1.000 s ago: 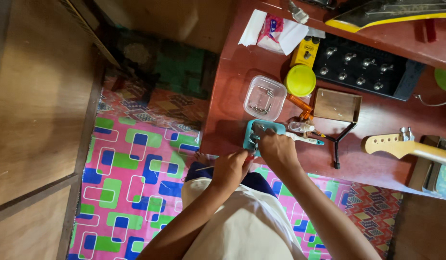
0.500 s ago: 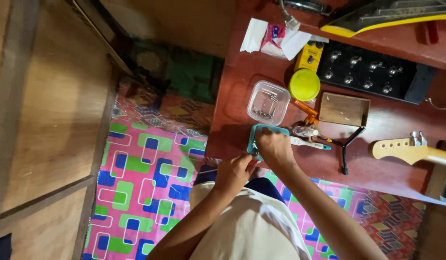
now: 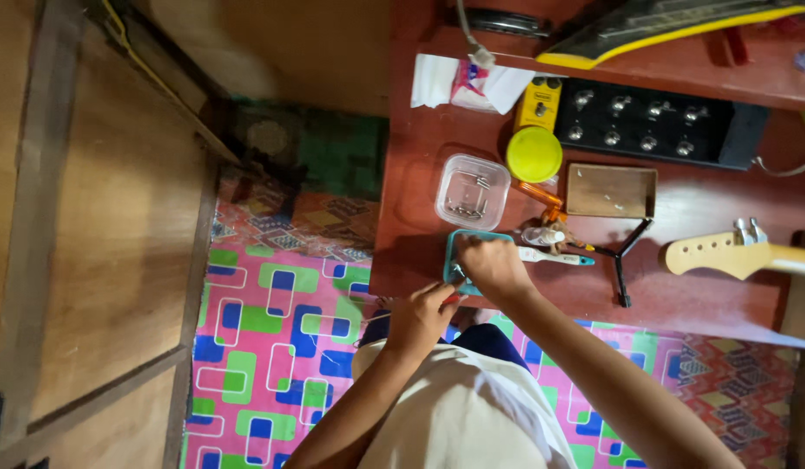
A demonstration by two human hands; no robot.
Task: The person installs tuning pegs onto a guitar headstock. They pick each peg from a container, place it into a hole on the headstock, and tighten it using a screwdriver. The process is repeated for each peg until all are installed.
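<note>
Both grips close together at the counter [image 3: 420,252] edge: right hand [image 3: 492,267] pinches something small over the teal tray [image 3: 455,252]; left hand [image 3: 422,317] curls around a thin red-handled tool [image 3: 453,300]. Small parts could easily slip off onto the patterned floor mat [image 3: 272,347].

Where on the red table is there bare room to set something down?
Bare table lies left of the clear tub, and below the wooden tray, between the black tool and the guitar neck. It is crowded around the teal tray under the right hand.
</note>
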